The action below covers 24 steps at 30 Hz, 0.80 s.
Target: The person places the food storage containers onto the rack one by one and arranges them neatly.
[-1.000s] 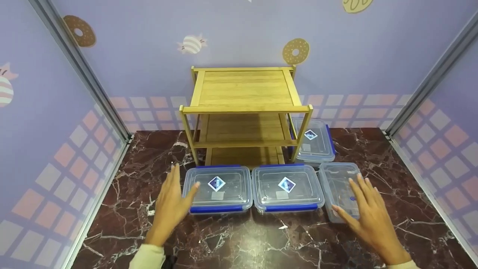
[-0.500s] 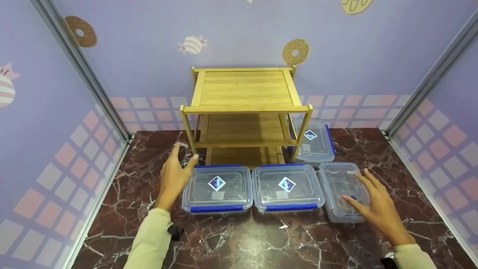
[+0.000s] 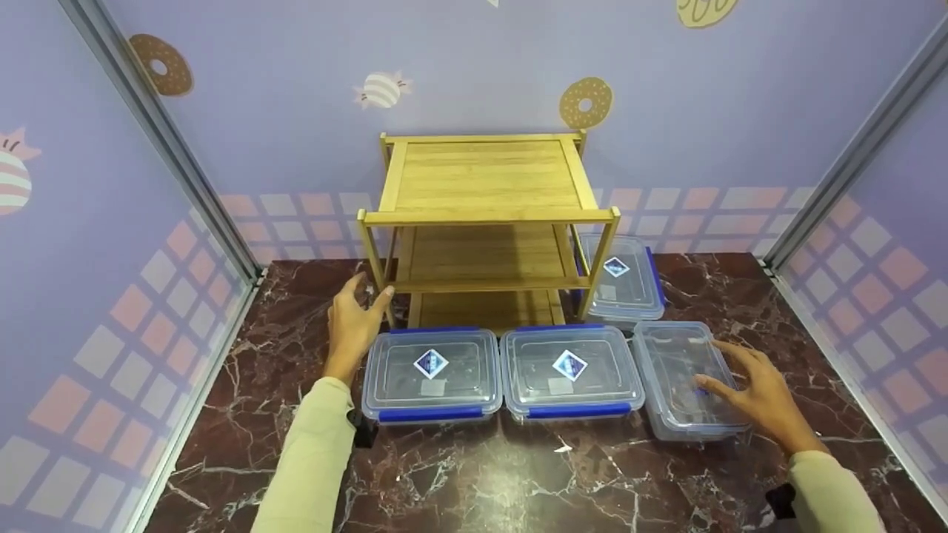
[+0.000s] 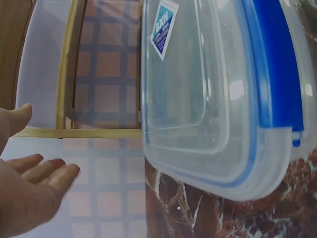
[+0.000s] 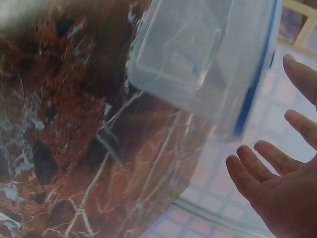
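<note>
My left hand (image 3: 353,318) is at the front left leg of a wooden three-tier shelf (image 3: 485,174), thumb and fingers spread around it. In the left wrist view the left hand (image 4: 37,181) shows loosely bent fingers, and no firm grip is visible. My right hand (image 3: 763,392) is over the right side of a clear plastic storage box (image 3: 678,363), fingers apart; whether it touches the box cannot be told. The right wrist view shows the right hand (image 5: 277,178) with spread fingers beside a clear box (image 5: 183,54) with a blue edge.
Two lidded boxes with blue latches, a left one (image 3: 433,377) and a middle one (image 3: 570,374), lie before the shelf. Another lidded box (image 3: 622,285) sits right of the shelf. Purple patterned walls (image 3: 296,111) enclose the dark marbled surface (image 3: 474,481).
My left hand has moved forward from beside the left box to the shelf leg. My right hand has shifted slightly right over the clear box. The boxes and shelf stay put.
</note>
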Motion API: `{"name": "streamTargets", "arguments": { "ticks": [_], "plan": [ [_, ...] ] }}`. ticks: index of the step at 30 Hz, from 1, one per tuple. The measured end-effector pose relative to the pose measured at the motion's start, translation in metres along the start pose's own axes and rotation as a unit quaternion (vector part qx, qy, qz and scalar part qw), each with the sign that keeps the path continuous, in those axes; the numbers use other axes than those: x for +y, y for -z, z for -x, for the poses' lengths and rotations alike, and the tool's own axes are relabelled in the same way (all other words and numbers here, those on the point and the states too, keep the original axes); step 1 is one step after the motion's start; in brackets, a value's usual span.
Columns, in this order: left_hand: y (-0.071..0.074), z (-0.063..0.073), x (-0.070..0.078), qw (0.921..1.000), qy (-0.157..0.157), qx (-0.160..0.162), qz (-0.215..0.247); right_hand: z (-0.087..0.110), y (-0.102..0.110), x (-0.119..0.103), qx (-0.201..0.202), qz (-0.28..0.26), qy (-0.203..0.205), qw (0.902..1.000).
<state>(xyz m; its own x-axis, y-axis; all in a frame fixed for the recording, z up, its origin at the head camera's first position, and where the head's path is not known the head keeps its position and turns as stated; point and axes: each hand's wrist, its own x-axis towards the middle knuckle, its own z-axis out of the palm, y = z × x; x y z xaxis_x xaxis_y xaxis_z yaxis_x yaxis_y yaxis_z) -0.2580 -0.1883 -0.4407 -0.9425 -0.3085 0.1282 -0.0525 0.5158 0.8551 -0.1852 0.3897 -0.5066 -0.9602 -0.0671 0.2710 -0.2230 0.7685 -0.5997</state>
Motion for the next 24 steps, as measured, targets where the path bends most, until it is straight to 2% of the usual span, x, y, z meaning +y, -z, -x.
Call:
{"name": "streamTargets", "arguments": {
  "ticks": [5, 8, 13, 19, 24],
  "plan": [
    [-0.01, -0.007, 0.001, 0.9979, -0.015, 0.01, 0.062, -0.006, 0.001, 0.014, -0.03, -0.02, -0.012, 0.9993],
    [-0.015, -0.01, 0.003, 0.9963, -0.022, 0.017, 0.081, -0.009, 0.001, 0.02, -0.048, -0.047, -0.015, 0.9977],
    [-0.02, -0.016, 0.006, 0.997, -0.023, 0.043, 0.06, -0.012, 0.003, 0.027, -0.083, -0.094, -0.038, 0.9914],
    [-0.025, -0.021, 0.004, 0.9974, -0.012, 0.052, 0.049, -0.012, 0.006, 0.034, -0.133, -0.149, -0.105, 0.9743],
    [-0.029, -0.021, 0.0, 0.9972, -0.003, 0.064, 0.039, -0.014, 0.007, 0.04, -0.144, -0.148, -0.109, 0.9723]
  ]
}}
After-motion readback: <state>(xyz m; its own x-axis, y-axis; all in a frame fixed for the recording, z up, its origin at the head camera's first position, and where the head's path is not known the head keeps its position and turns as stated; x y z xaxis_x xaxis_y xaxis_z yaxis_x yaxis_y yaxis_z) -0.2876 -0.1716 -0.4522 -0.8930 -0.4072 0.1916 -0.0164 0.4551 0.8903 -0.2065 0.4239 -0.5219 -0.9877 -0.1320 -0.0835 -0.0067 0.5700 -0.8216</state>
